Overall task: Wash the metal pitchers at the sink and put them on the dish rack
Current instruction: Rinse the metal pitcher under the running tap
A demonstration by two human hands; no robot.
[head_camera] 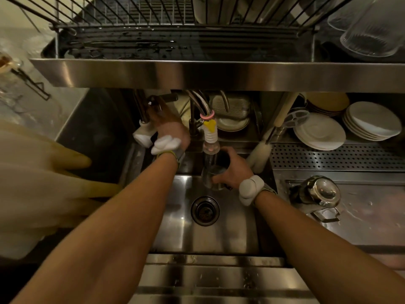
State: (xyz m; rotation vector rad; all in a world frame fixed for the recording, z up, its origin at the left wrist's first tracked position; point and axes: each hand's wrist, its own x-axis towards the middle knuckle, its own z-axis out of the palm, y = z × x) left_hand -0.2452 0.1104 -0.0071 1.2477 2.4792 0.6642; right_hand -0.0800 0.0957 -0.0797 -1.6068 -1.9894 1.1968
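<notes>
My right hand (235, 170) grips a metal pitcher (215, 172) and holds it upright under the faucet nozzle (210, 137), over the steel sink (232, 233). Water runs from the nozzle into the pitcher. My left hand (168, 126) reaches back to the dark tap lever (162, 99) behind the faucet and is closed on it. A second metal pitcher (317, 191) lies on its side on the counter at the right. The wire dish rack (175, 36) sits on a steel shelf above the sink.
Stacks of white plates (372, 121) and saucers (320, 132) stand behind a perforated drain tray (337, 156). A bottle brush (260, 154) leans beside the faucet. Upturned glasses (372, 34) fill the rack's right end. A drain (205, 210) lies in the sink floor. Pale blurred objects (32, 172) crowd the left.
</notes>
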